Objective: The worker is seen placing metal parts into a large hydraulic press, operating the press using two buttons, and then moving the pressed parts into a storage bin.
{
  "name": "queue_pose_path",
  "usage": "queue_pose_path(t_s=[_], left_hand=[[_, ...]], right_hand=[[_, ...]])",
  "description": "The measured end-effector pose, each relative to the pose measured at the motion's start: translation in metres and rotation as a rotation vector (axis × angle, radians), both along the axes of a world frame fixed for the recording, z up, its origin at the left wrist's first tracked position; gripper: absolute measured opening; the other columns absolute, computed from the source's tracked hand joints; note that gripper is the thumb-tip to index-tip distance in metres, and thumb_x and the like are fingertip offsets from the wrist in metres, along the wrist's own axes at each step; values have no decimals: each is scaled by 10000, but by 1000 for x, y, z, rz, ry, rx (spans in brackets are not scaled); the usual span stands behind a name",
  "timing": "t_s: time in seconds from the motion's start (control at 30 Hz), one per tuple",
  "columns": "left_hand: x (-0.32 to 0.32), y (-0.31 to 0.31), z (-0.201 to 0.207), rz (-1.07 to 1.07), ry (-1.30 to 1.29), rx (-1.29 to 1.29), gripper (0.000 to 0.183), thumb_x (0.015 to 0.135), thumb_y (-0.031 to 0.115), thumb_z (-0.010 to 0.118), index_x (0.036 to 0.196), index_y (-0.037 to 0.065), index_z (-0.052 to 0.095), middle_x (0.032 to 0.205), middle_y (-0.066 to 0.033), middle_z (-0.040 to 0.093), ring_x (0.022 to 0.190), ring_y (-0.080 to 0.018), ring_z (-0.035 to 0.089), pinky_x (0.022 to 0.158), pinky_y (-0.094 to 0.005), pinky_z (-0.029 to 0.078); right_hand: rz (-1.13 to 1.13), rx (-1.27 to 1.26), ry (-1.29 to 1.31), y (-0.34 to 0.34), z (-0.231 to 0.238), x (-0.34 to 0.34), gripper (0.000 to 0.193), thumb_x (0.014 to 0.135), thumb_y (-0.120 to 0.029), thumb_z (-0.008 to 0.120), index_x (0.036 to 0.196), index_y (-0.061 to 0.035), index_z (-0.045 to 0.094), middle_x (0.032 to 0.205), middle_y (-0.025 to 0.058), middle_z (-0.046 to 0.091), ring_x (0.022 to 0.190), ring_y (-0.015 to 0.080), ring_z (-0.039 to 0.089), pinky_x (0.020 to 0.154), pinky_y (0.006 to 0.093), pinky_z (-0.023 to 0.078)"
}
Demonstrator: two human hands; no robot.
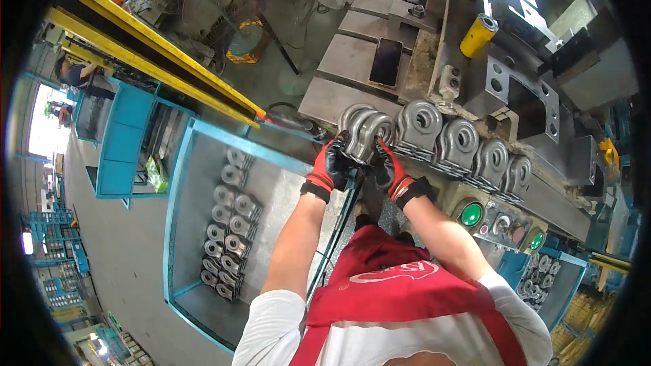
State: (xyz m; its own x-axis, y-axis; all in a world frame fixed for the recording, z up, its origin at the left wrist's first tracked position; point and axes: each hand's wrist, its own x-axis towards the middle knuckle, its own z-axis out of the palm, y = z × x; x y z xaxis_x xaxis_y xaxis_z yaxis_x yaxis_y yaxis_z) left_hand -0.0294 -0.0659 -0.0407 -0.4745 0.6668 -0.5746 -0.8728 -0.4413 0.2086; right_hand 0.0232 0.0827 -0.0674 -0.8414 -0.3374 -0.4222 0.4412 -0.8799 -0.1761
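Observation:
In red and black gloves, both my hands grip a small stack of grey stamped metal brackets (369,133), each with a round holed end. My left hand (332,164) presses the stack's left side, and my right hand (390,171) closes on its right side. The stack is at the near edge of the steel press bed (339,98); whether it rests there or is lifted I cannot tell. Right of it, more stacked brackets (419,125) stand in a row along the edge. Some fingertips are hidden behind the metal.
A blue-framed bin (178,210) at my left holds rows of brackets. A phone (386,62) lies on the press bed. Die blocks (508,88) and a yellow cylinder (479,35) stand right. A green-button control box (470,214) is by my right arm. Far left, a person (78,74) works.

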Motion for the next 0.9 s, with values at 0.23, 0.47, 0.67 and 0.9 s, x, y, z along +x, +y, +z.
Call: queue_pose_path(t_s=[0.23, 0.47, 0.67, 0.9], left_hand=[[-34, -11, -23, 83, 1056, -627, 751, 704, 323, 681, 1236, -37, 292, 1073, -124, 503, 916, -185, 491, 804, -271, 395], [-35, 0, -22, -301, 1097, -1056, 1120, 585, 540, 686, 1325, 1, 41, 1261, -260, 337, 1202, -313, 320, 978, -340, 275], [-46, 30, 19, -245, 747, -1148, 938, 627, 368, 713, 1285, -9, 163, 1158, -162, 438, 1026, -239, 462, 851, -320, 390], [8, 11, 12, 51, 374, -265, 444, 799, 306, 543, 1164, 88, 418, 1055, -73, 533, 913, -184, 554, 744, -336, 477]], right_hand=[[176, -340, 202, 30, -44, 3, 367, 804, -316, 551, 1053, -46, 540, 967, 60, 587, 828, 178, 557, 752, 286, 446], [-241, 858, -4, -21, 42, 3, 349, 784, -256, 576, 1016, 2, 552, 933, 50, 586, 815, 135, 538, 731, 255, 419], [-164, 829, 52, -9, 26, 1, 480, 745, -253, 618, 1114, 21, 481, 1057, 88, 553, 941, 180, 516, 835, 269, 372], [-167, 1028, 196, -15, 75, 30, 667, 628, -265, 728, 1163, 2, 432, 1123, 147, 495, 1021, 206, 474, 863, 298, 365]])
